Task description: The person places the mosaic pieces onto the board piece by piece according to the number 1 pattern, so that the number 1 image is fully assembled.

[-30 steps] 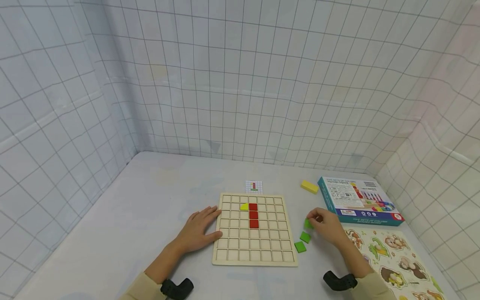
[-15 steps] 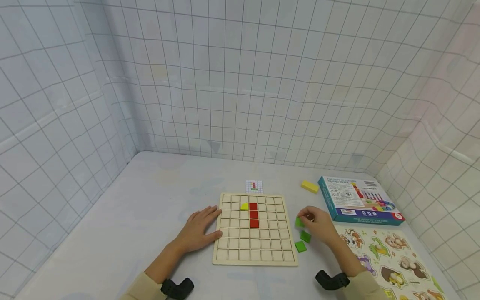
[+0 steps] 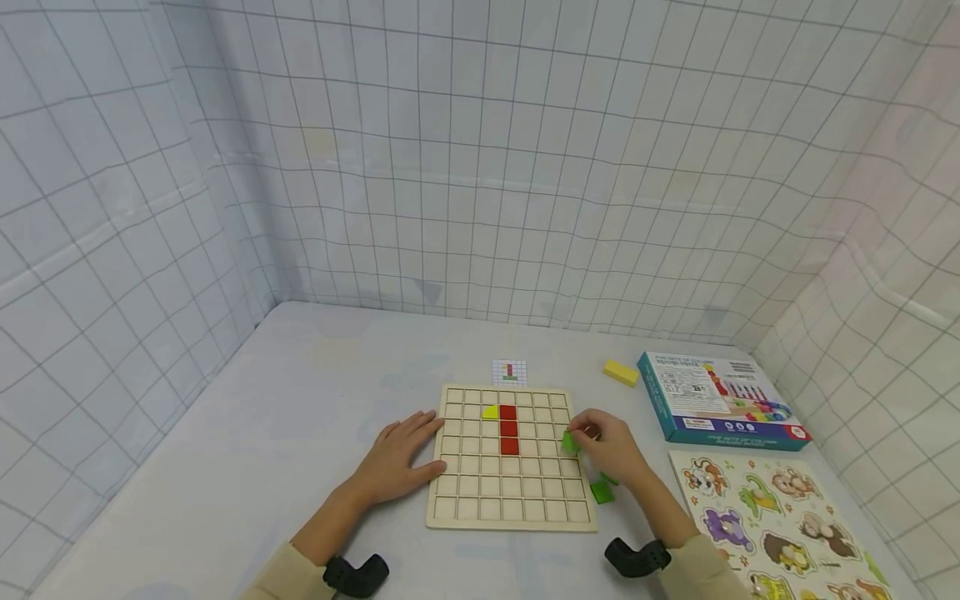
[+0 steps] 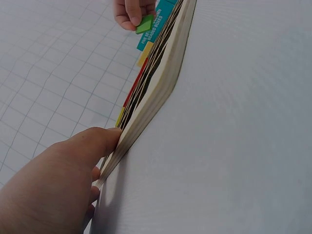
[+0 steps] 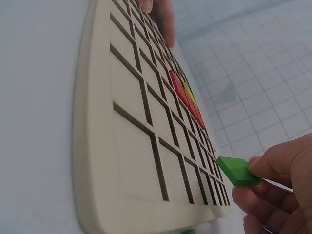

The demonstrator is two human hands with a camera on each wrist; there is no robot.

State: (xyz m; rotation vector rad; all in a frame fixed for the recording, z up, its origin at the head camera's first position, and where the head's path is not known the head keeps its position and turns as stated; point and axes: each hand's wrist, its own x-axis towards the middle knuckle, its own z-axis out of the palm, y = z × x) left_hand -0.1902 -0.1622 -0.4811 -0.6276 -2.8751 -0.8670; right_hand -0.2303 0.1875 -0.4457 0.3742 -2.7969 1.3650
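Note:
A wooden grid board [image 3: 488,487] lies on the table, with several red square tiles [image 3: 509,428] in one column and a yellow tile [image 3: 491,412] beside the top one. My left hand [image 3: 400,461] rests at the board's left edge, its thumb and fingertips touching the rim. My right hand [image 3: 609,446] pinches a green square tile [image 5: 237,171] between thumb and fingers, held over the board's right side. More green tiles [image 3: 602,492] lie just right of the board, one partly hidden by the right hand.
A small pattern card [image 3: 509,372] lies behind the board. At the right are a yellow block [image 3: 621,372], a teal game box [image 3: 727,400] and a sheet of cartoon animals [image 3: 775,521]. White gridded cloth walls [image 3: 480,167] surround the table.
The right hand has carried the green tile left from the table beside the board to over the board's right columns. The left hand has stayed in place.

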